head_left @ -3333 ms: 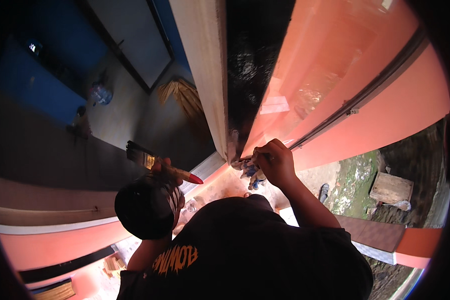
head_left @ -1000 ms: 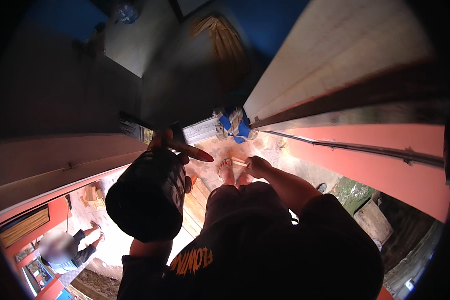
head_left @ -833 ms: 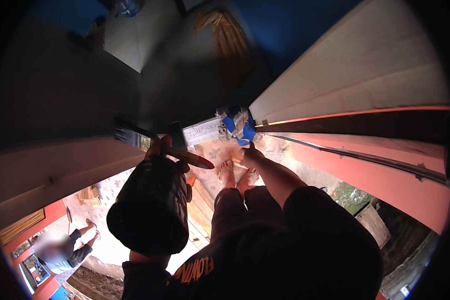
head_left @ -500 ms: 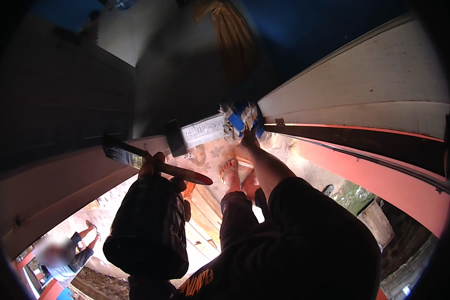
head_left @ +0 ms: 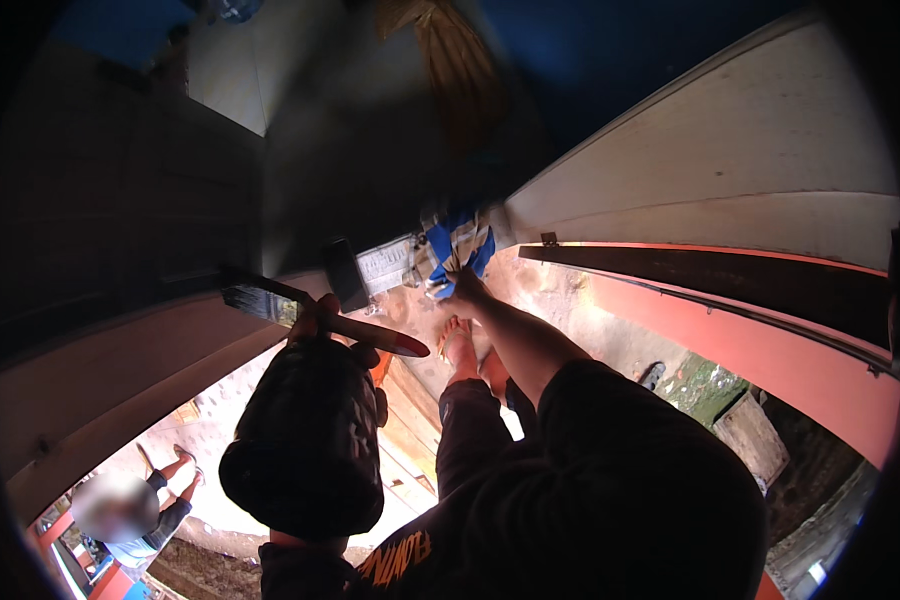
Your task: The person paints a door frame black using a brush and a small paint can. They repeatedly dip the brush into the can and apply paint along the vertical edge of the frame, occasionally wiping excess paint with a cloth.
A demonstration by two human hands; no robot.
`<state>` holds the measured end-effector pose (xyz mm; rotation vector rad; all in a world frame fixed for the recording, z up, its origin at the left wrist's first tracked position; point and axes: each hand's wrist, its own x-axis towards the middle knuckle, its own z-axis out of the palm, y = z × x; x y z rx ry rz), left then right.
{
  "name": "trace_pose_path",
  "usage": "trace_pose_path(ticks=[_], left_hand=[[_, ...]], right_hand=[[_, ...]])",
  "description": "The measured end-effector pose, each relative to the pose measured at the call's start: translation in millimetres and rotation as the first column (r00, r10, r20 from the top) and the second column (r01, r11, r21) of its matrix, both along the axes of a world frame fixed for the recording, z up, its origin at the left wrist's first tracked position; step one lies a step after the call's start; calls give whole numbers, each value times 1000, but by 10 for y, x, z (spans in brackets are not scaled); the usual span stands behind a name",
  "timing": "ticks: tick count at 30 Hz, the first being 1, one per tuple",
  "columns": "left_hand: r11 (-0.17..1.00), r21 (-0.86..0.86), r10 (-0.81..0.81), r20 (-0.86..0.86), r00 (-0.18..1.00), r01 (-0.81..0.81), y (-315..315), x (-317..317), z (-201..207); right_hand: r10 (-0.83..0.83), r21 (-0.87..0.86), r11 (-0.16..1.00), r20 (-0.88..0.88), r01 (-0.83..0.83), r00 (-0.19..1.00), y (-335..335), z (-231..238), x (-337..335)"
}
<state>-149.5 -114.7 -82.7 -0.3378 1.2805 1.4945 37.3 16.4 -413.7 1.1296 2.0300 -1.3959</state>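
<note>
My right hand (head_left: 463, 290) is closed on a bunched cloth (head_left: 458, 245) with blue, beige and white patches, pressed against the pale door sill (head_left: 388, 266). My left hand (head_left: 315, 318) grips a paintbrush (head_left: 355, 328) with a reddish handle tip, its bristles pointing to the left. A dark cylindrical container (head_left: 305, 445) is also in my left hand, with fingers showing along its right side; what is inside cannot be seen. On the sill, left of the cloth, sits a dark, flat rectangular object (head_left: 345, 276).
A white door panel (head_left: 710, 165) stands at the right, above a salmon-coloured wall (head_left: 730, 320). A brownish cloth (head_left: 450, 60) shows in the dark room ahead. My feet (head_left: 458, 345) are just below the sill. Another person (head_left: 160, 515) sits at the lower left.
My right hand has moved left along the sill and slightly toward me, with the cloth. My left hand, the brush and the container have shifted only a little.
</note>
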Motion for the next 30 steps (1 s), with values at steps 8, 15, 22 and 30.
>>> trace_pose_path(ticks=[8,15,22,30], left_hand=[[975,213,9,213,977,-56,-27,409,256],[931,363,-77,270,960,-28,-93,946,860],[868,350,-234,-340,911,354,-123,1282,1068],[610,-162,-178,-982,-65,776,-121,1273,932]], right_hand=[[34,203,979,-233,14,972,-141,951,793],[-415,-296,910,-689,291,595,-304,3002,1083],[-300,-171,946,-787,276,539,-346,3991,1169],[-65,152,951,-751,268,657,-318,4735,1368]])
